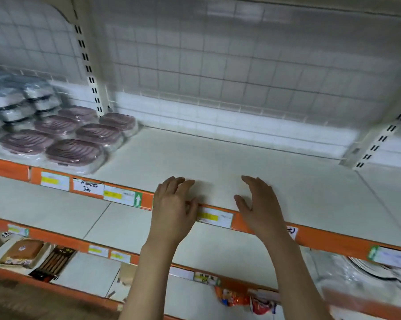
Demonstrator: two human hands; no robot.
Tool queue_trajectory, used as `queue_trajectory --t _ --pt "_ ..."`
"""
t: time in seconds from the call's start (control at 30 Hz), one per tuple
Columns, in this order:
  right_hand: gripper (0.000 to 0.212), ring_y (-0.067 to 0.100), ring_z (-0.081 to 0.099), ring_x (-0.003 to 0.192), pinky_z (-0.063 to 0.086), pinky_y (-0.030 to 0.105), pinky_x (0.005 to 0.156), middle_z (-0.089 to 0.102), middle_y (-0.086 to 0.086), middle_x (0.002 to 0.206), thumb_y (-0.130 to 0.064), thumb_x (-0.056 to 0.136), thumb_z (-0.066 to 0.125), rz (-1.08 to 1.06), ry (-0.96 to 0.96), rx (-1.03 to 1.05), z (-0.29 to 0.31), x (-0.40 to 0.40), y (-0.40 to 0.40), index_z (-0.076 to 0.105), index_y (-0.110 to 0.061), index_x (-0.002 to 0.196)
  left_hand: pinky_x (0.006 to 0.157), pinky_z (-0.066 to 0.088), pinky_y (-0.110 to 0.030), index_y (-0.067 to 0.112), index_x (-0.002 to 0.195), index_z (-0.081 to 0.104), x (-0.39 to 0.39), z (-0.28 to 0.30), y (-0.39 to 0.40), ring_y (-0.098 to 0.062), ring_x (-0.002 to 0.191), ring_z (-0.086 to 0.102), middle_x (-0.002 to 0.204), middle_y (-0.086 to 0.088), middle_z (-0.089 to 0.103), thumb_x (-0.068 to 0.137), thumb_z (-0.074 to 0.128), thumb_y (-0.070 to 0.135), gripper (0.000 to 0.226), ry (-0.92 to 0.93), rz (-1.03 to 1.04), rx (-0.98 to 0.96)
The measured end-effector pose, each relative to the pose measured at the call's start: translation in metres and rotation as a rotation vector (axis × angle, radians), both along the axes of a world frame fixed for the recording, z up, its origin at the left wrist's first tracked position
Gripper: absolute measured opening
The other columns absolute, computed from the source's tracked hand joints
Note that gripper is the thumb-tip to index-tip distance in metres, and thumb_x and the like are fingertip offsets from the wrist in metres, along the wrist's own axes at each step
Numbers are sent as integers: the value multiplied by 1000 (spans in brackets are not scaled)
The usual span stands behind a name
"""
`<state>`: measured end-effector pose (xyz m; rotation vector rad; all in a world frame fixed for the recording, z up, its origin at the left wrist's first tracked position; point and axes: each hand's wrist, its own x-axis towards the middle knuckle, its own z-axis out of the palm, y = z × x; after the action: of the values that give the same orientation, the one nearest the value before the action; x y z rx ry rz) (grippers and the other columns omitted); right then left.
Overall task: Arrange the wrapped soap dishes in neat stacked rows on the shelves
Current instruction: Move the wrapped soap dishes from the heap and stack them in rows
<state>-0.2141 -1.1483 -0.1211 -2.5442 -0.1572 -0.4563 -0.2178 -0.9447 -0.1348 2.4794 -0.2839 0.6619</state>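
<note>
Six mauve soap dishes (75,152), long axes sideways.

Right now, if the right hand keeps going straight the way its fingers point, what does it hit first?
Way looks free: the right hand points across bare shelf toward the wire-grid back panel, which it would probably meet first. The soap dishes sit well to the left. Depth is unclear.

bare shelf (218,158) right of soap dishes (75,151), wire grid (241,72) behind

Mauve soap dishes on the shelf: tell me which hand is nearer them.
Left. The left hand is at the shelf's front edge, right of the mauve soap dishes; the right hand is farther right.
</note>
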Motion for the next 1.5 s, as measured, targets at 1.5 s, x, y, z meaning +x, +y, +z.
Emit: queue_trajectory --t 1.5 --pt "40 34 50 121 33 42 108 58 14 124 -10 84 65 -294 14 -21 -9 -121 -488 58 -2 123 79 53 -47 11 93 72 -64 6 -510 -35 84 65 91 -9 70 73 50 27 34 138 -262 211"
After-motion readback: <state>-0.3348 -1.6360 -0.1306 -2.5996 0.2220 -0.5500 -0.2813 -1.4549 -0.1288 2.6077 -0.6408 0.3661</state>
